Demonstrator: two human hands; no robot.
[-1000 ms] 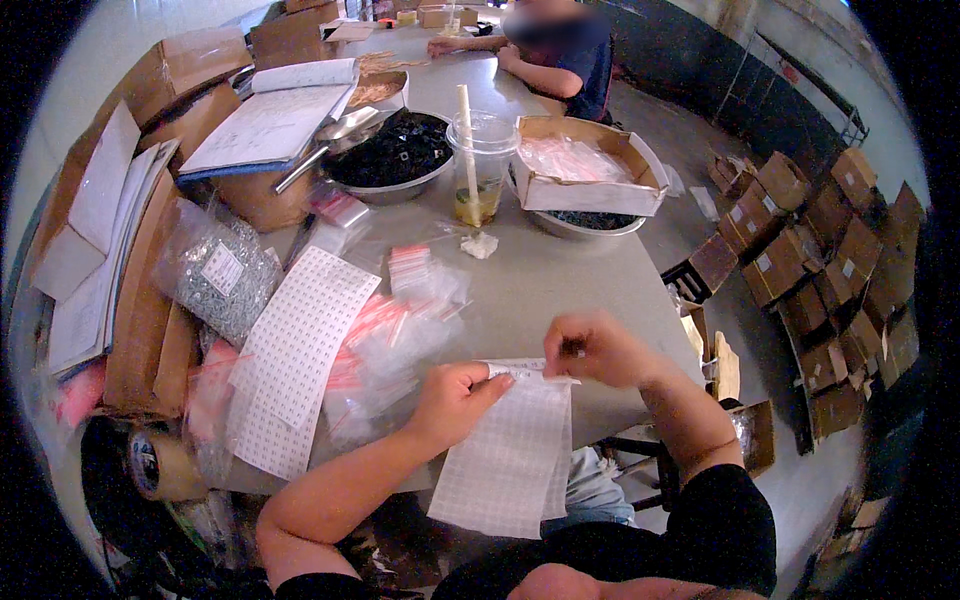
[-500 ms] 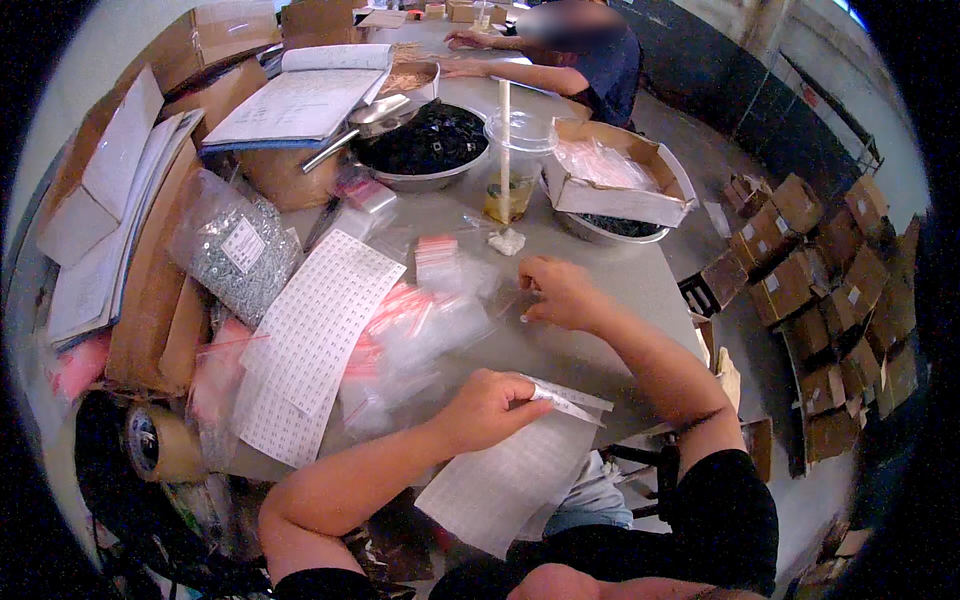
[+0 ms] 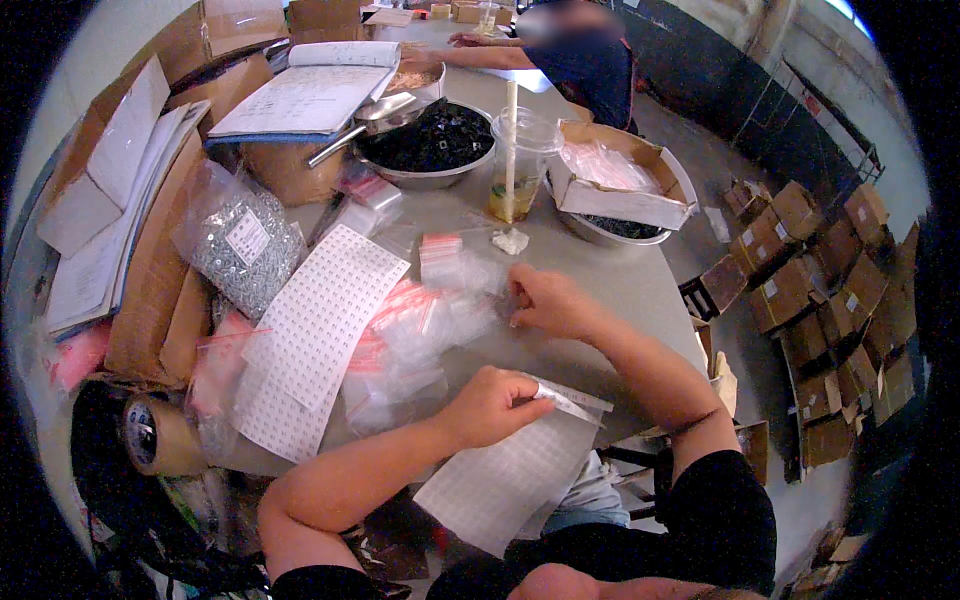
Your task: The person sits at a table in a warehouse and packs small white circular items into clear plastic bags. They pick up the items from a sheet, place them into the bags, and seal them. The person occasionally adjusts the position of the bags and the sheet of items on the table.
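My left hand point(image 3: 492, 408) pinches the upper edge of a pale sticker sheet point(image 3: 510, 475), which hangs down over the table's near edge above my lap. A strip at its top is folded back under my fingers. My right hand point(image 3: 550, 303) is over the table with fingers curled together, at the right end of a loose pile of clear zip bags point(image 3: 420, 320) with red tops. Whatever its fingertips hold, if anything, is too small to tell. Left of the bags lie overlapping white sheets of printed labels point(image 3: 325, 335).
A bag of metal screws point(image 3: 245, 240) leans by cardboard at left, near a tape roll point(image 3: 165, 435). Farther back are a bowl of black parts point(image 3: 430, 150), a metal scoop point(image 3: 385, 115), a drink cup point(image 3: 512, 185) and a box of bags point(image 3: 620, 180). A co-worker point(image 3: 580, 70) sits beyond.
My right hand has moved slightly left, to the end of the zip bag pile. My left hand keeps its grip on the sticker sheet. The co-worker's arms have shifted.
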